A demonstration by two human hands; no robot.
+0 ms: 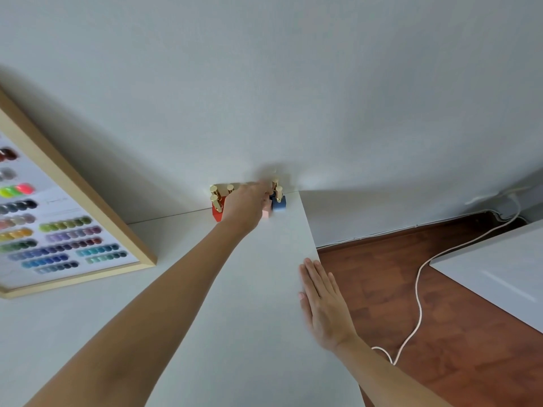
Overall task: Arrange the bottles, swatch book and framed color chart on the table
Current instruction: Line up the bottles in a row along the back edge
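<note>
Several small gold-capped bottles stand at the far right corner of the white table, against the wall. Among them are a red bottle, a blue bottle and a pink bottle. My left hand reaches into the group and closes around the pink bottle; its fingertips are blurred. My right hand lies flat, fingers together, on the table's right edge. The framed color chart, in a light wooden frame with rows of coloured dots, leans at the left. No swatch book is in view.
A brown wooden floor lies right of the table, with a white cable running across it. Another white surface sits at the far right. A plain white wall stands behind the table.
</note>
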